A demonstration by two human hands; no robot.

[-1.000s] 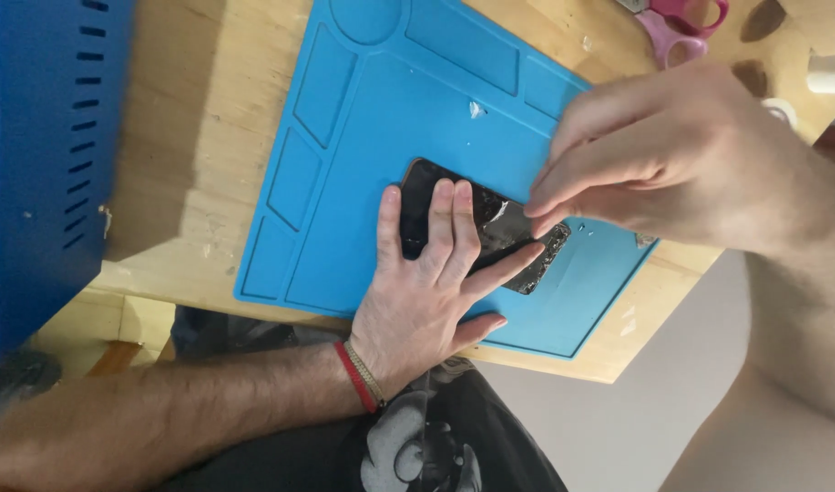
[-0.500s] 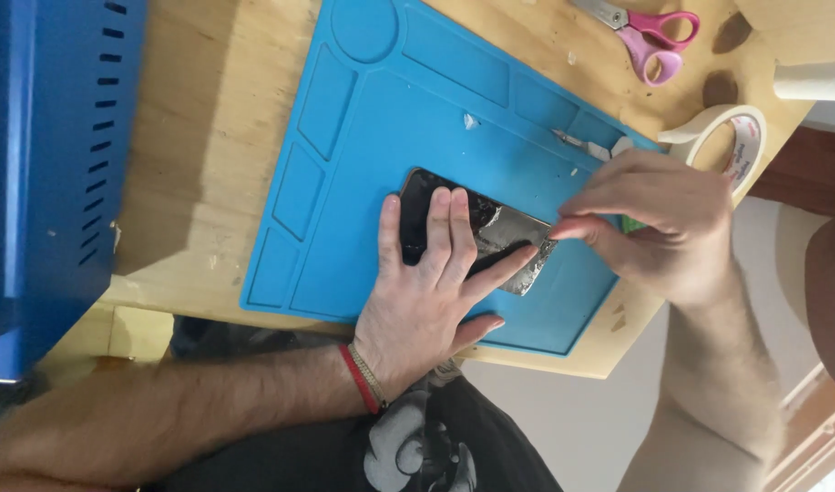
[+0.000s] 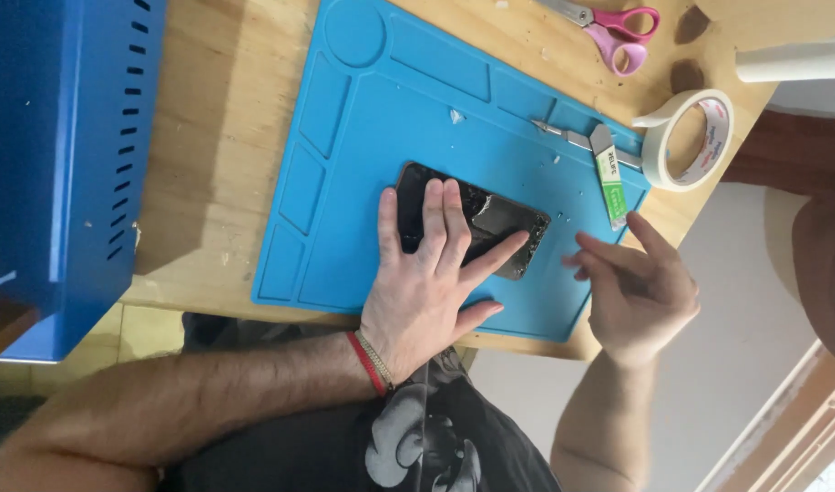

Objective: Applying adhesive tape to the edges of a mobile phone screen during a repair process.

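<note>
A black phone with a shattered screen (image 3: 490,223) lies on a blue silicone work mat (image 3: 390,100). My left hand (image 3: 426,282) presses flat on the phone, fingers spread over its glass, a red band at the wrist. Just right of the phone hovers my right hand (image 3: 636,287), at the mat's corner, its fingers loosely apart and nothing in them. A flat pry tool with a green and white handle (image 3: 609,178) rests on the mat just above that hand.
Metal tweezers (image 3: 572,138) lie beside the pry tool. A roll of white tape (image 3: 691,138) and pink-handled scissors (image 3: 618,32) sit on the wooden table (image 3: 217,137). A blue metal box (image 3: 62,155) stands at the left. Small glass bits dot the mat.
My right hand has pulled away from the phone toward the right and lower edge of the mat. The pry tool now lies uncovered. My left hand stays pressed on the phone.
</note>
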